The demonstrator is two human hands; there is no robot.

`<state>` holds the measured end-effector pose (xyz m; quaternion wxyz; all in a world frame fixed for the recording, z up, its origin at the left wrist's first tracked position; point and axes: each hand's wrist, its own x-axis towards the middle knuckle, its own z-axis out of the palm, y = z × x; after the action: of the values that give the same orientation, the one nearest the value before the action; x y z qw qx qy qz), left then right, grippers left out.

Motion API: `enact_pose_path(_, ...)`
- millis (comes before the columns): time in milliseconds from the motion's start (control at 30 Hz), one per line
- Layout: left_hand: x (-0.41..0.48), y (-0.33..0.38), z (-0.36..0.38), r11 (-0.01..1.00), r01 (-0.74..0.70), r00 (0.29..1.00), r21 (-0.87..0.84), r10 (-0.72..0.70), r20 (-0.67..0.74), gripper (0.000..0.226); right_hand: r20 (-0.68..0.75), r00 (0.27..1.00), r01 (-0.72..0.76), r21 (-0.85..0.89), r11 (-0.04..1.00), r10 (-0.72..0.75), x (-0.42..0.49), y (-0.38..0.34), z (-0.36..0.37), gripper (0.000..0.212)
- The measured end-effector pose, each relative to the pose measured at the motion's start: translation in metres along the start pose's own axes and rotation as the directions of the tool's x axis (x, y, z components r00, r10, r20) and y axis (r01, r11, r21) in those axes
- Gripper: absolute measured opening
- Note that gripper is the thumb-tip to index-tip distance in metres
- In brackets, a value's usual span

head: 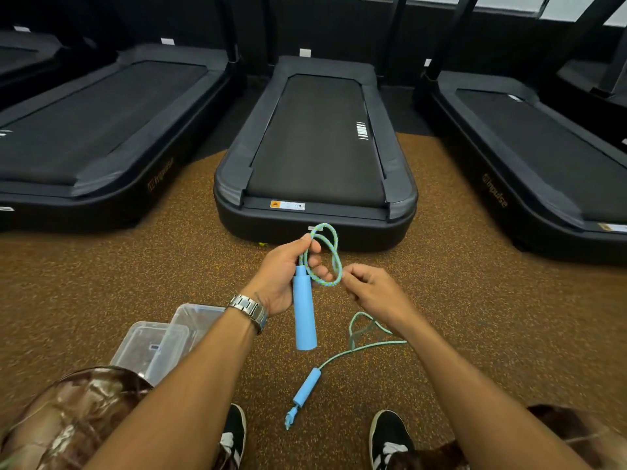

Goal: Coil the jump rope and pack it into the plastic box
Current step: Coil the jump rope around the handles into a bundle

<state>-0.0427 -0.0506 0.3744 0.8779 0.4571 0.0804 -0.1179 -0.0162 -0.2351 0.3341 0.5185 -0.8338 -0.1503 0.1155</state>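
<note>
Underfoot, speckled brown floor (101,283); treadmills (315,140) behind jump rope (304,313).

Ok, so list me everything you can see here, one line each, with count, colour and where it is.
jump rope: one, blue handles with a teal-green cord; one handle in the left hand, the other handle on the floor between the feet
plastic box: two clear pieces, probably box and lid; overlapped on the floor under the left forearm
treadmills: three, black; in a row ahead, parts of more at both edges
floor: brown, speckled
watch: one, silver; left wrist
shoes: two, black with white laces; bottom edge
shorts: camouflage; bottom corners
left hand: grips a handle and a loop of cord
right hand: fingers pinch the cord beside the loop
</note>
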Motion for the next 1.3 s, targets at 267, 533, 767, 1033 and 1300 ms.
enact_pose_path(267, -0.001, 0.012, -0.009, 0.982, -0.139, 0.989, -0.127, 0.144, 0.027, 0.037, 0.047, 0.991, -0.127, 0.073, 0.989, 0.123, -0.011, 0.003, 0.001, 0.041)
enact_pose_path(533, 0.003, 0.007, -0.021, 0.994, -0.109, 0.994, -0.011, 0.108, -0.013, 0.036, 0.033, 0.993, -0.113, 0.03, 0.993, 0.112, -0.017, 0.015, -0.002, 0.019)
enact_pose_path(767, 0.005, 0.0, -0.017, 0.991, -0.127, 0.989, 0.053, 0.131, -0.075, 0.034, 0.148, 0.989, 0.005, -0.122, 0.992, 0.014, -0.015, -0.005, 0.007, 0.015)
enact_pose_path(1033, 0.003, -0.001, -0.011, 0.996, -0.075, 0.99, -0.053, 0.068, -0.125, 0.022, 0.207, 0.978, 0.089, -0.342, 0.936, -0.017, -0.008, -0.023, 0.009, 0.022)
enact_pose_path(1300, 0.008, 0.007, -0.015, 0.993, -0.055, 0.993, 0.104, 0.065, -0.096, 0.031, 0.321, 0.947, 0.044, -0.168, 0.985, 0.012, -0.011, -0.023, 0.007, 0.021)
